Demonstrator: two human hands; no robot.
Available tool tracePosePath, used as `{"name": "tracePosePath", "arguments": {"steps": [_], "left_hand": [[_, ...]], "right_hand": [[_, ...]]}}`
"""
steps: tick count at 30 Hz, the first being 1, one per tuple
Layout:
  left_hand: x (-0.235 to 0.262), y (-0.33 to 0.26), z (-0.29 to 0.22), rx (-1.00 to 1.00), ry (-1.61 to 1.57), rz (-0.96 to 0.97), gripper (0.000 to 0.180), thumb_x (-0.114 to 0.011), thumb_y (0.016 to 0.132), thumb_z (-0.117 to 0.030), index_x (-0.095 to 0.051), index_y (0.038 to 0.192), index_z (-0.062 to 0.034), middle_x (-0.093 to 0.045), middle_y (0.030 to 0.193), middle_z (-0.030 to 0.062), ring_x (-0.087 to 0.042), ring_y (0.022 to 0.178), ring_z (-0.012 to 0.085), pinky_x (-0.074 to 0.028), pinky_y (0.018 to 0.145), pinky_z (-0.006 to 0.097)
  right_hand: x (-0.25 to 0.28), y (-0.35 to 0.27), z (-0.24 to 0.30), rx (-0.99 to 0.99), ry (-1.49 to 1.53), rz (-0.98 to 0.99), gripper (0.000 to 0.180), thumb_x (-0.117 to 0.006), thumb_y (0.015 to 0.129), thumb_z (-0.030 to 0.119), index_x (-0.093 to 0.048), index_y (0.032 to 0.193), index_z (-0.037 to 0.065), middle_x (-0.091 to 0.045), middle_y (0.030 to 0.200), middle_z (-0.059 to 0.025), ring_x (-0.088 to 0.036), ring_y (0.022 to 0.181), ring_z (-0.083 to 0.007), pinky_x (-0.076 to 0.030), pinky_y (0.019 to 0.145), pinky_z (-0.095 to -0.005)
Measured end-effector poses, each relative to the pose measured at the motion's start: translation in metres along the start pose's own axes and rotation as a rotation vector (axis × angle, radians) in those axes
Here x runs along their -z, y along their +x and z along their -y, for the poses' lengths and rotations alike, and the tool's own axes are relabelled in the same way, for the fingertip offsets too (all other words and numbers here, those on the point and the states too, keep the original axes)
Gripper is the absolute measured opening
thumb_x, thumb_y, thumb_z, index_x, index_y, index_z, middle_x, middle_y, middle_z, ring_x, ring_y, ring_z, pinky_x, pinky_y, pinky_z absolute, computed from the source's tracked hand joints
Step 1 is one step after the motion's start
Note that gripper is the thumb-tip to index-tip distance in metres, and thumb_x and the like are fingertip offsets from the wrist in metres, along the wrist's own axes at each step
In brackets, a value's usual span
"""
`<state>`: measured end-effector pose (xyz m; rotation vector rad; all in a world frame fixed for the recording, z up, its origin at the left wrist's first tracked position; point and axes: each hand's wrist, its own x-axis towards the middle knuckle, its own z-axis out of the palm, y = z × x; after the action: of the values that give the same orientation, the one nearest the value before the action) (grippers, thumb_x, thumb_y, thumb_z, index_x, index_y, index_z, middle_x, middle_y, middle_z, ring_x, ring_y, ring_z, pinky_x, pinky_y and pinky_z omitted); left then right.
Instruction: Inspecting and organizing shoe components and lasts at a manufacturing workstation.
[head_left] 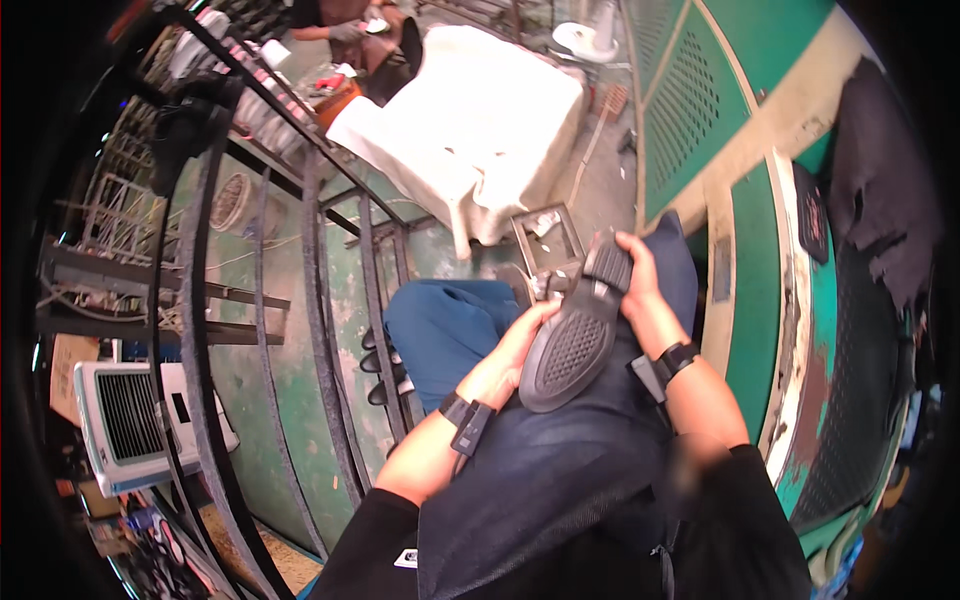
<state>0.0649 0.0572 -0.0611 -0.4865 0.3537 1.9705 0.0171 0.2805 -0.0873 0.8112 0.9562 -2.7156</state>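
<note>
A black shoe lies over my lap, its dark, textured sole turned up toward me and its heel end pointing away. My left hand is closed on the near left side of the shoe, the fingers partly hidden beneath it. Around the heel on the right wraps my right hand, thumb along the edge. Black bands sit on both wrists. Under the shoe spreads a dark apron over my legs. The upper of the shoe is mostly out of sight.
Black metal railings run along my left. Ahead stands a table draped in white cloth, with a small metal frame closer in. Green panels rise on the right. Another person's gloved hand shows at the far left.
</note>
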Motion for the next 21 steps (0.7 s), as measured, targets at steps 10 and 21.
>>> {"name": "tracePosePath", "arguments": {"steps": [10,21], "left_hand": [[0.01,-0.038,0.009,-0.175,0.228,-0.175,0.05,-0.048,0.1,-0.029,-0.045,0.147,-0.0115,-0.059,0.136,0.0068,-0.062,0.115,0.0221,-0.05,0.101,0.039],[-0.003,0.037,-0.07,-0.29,0.785,-0.385,0.068,-0.046,0.101,-0.045,-0.025,0.157,-0.0146,-0.018,0.164,0.0136,-0.011,0.153,0.0255,-0.005,0.122,0.046]], "right_hand": [[-0.018,0.015,-0.025,-0.062,-0.394,0.231,0.018,-0.062,0.091,0.021,-0.069,0.096,0.004,-0.068,0.089,-0.0035,-0.063,0.083,-0.0134,-0.048,0.079,-0.0279],[-0.004,0.016,-0.015,0.103,-0.396,0.434,0.027,-0.052,0.094,0.018,-0.071,0.097,-0.001,-0.07,0.089,-0.0071,-0.065,0.084,-0.015,-0.049,0.08,-0.0274]]}}
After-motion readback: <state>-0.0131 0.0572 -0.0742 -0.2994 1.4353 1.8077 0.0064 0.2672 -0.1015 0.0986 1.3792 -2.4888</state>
